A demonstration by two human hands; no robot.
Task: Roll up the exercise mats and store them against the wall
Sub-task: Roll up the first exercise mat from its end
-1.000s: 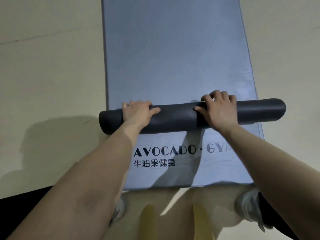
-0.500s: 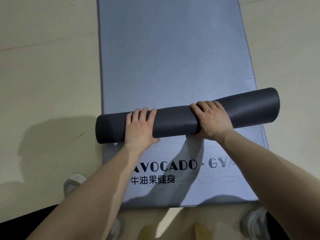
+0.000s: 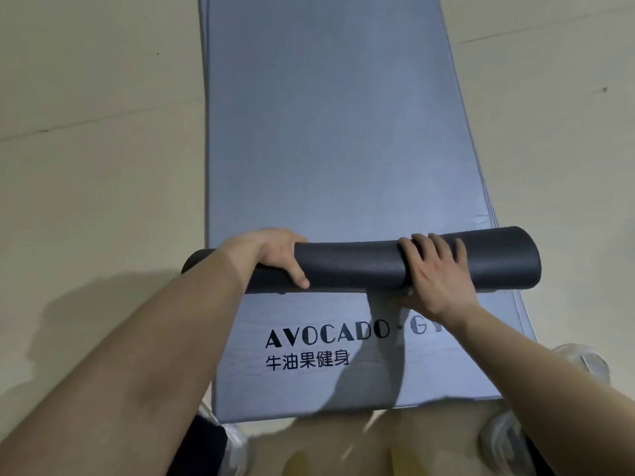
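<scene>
A dark grey rolled mat (image 3: 350, 266) lies crosswise on a flat blue-grey mat (image 3: 326, 132) printed "AVOCADO · GYM". Its left end juts past the flat mat's left edge. My left hand (image 3: 275, 255) wraps over the roll near its left end, with the thumb on the near side. My right hand (image 3: 436, 276) lies over the right part of the roll, fingers spread across the top and the thumb tucked at its near underside. The right end of the roll looks thicker than the left.
Pale beige floor (image 3: 86, 166) surrounds the mats on both sides. My white shoes (image 3: 580, 362) show at the flat mat's near right corner and at the bottom edge of the view. My arms cast shadows on the floor at the left.
My left hand went from lying flat on top of the roll to curling over it. The right hand slid toward the roll's right end. The roll has levelled out.
</scene>
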